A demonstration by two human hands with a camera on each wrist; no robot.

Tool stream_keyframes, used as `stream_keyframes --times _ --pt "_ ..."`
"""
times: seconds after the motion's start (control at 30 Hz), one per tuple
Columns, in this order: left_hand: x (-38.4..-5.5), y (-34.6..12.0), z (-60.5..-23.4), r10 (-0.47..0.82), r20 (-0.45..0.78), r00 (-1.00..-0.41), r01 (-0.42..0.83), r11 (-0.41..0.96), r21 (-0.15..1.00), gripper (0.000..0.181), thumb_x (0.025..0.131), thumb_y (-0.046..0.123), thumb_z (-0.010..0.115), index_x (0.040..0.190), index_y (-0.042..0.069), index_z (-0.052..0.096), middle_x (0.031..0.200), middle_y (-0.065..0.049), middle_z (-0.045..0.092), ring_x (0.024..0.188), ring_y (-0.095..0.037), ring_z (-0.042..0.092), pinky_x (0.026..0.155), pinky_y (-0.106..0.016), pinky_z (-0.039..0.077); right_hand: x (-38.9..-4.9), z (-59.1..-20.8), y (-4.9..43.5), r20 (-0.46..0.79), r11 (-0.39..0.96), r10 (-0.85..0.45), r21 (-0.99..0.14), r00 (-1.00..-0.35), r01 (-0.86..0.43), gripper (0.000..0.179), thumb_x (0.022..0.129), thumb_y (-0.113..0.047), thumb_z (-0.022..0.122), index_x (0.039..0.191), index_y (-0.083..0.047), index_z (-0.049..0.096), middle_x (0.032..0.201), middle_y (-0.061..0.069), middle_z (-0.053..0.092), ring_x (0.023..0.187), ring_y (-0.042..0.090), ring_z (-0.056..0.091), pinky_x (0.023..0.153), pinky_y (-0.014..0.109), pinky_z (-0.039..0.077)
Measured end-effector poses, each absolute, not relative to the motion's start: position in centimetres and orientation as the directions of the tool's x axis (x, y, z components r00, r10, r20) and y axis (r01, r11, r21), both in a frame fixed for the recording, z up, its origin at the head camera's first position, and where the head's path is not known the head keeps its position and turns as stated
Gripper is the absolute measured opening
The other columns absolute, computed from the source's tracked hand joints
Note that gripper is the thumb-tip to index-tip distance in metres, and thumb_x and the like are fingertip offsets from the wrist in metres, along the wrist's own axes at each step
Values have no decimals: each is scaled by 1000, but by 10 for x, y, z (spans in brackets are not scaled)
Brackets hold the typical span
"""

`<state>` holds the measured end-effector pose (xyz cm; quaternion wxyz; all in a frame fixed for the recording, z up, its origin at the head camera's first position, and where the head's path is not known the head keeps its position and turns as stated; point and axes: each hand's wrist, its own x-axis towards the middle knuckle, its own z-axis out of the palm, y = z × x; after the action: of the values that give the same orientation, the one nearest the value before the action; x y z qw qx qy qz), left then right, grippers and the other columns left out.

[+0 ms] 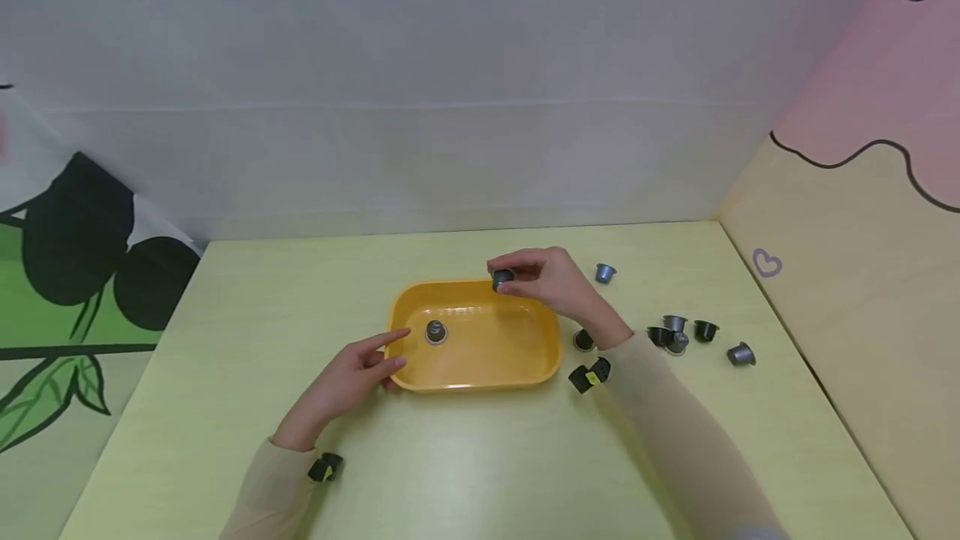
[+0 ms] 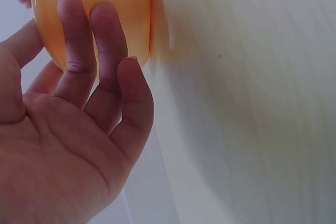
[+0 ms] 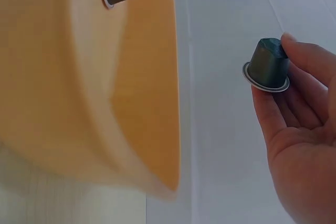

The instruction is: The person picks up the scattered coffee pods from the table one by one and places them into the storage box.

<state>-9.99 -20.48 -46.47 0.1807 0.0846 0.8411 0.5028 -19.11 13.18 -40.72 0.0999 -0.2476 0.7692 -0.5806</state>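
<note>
A yellow tray (image 1: pixel 480 377) sits on the table, with one brown-grey coffee capsule (image 1: pixel 436 332) standing in its left part. My left hand (image 1: pixel 360 373) holds the tray's left end, the thumb and a finger reaching over the rim while other fingers lie against the outside. Above the tray's far right rim, my right hand (image 1: pixel 551 280) pinches a dark green coffee capsule (image 3: pixel 269 66) between thumb and fingers. In the right wrist view its wide, silvery rim faces down. Just right of the tray, a dark capsule (image 1: pixel 583 340) is partly covered by the right wrist.
Several loose capsules lie at the right: a blue one (image 1: pixel 605 273) farther back, a close cluster (image 1: pixel 675 324), a black one (image 1: pixel 705 331) and a grey one (image 1: pixel 741 354) on its side. A white wall (image 1: pixel 465 165) rises behind the table, a patterned panel (image 1: pixel 840 273) at right.
</note>
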Motion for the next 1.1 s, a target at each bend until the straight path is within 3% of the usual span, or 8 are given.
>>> stream_keyframes --times 0.37,0.83,1.1 --pt "-99 -205 -463 318 -232 -919 -54 483 874 52 97 25 67 146 13 52 74 -13 66 63 -27 51 57 -28 30 -202 -404 100 139 179 -557 -942 -819 -282 30 88 -10 78 117 -7 74 116 5 71 100 18 70 85 31 54" --pt "-99 -206 -470 325 -239 -915 -55 486 872 52 98 28 66 147 15 51 74 -10 67 62 -24 49 59 -28 32 -213 -406 76 187 79 -593 -954 -783 -288 29 87 -5 77 115 -2 74 114 8 72 96 21 71 84 35 54" --pt "-97 -206 -468 327 -235 -915 -47 493 869 51 99 28 65 146 15 51 74 -10 67 62 -23 48 59 -28 32 -217 -418 71 125 95 -631 -967 -765 -237 34 88 -9 76 121 -3 71 118 6 71 103 21 69 89 34 52"
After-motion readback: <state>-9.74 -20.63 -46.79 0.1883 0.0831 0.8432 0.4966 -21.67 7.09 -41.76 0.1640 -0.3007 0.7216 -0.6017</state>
